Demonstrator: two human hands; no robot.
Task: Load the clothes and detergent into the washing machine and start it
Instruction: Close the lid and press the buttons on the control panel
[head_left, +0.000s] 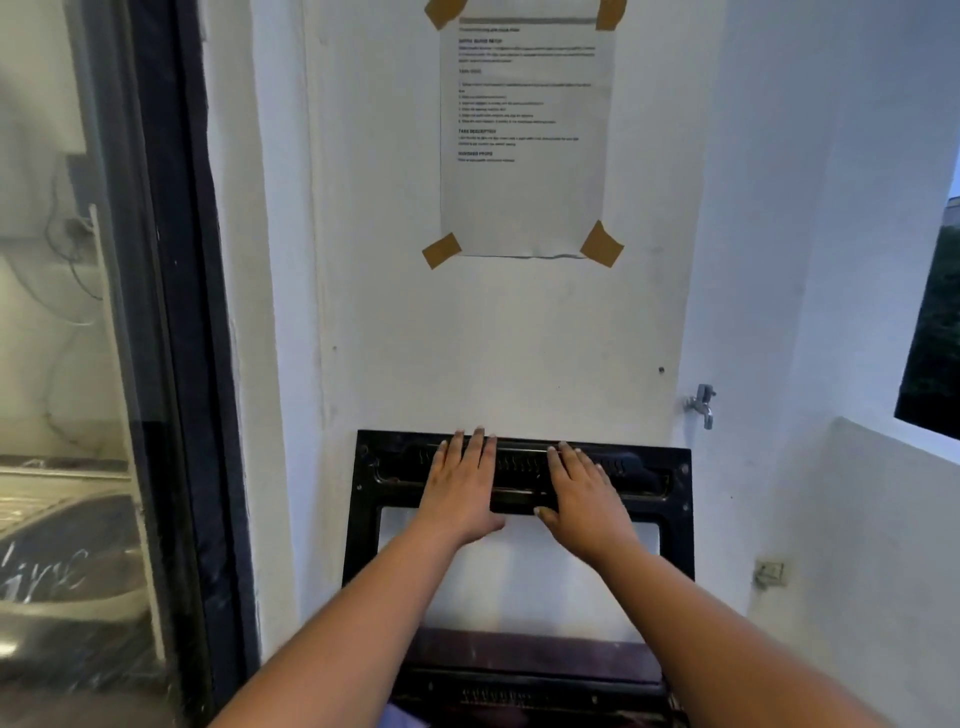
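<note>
The washing machine's black lid (670, 499) stands raised against the white wall, its clear window showing the wall behind. My left hand (462, 483) lies flat on the lid's upper band, fingers spread and reaching its top edge. My right hand (582, 493) lies flat beside it, a little to the right, fingers apart. Neither hand holds anything. Below my forearms a dark strip of the machine's top (519, 686) shows, with a bit of pale purple cloth (402, 719) at the bottom edge. No detergent is in view.
A printed sheet (524, 140) is taped to the wall above the lid. A metal tap (701, 402) sticks out at the right, with a wall socket (771, 571) lower down. A dark-framed glass door (171, 364) stands at the left, a window opening (930, 332) at the right.
</note>
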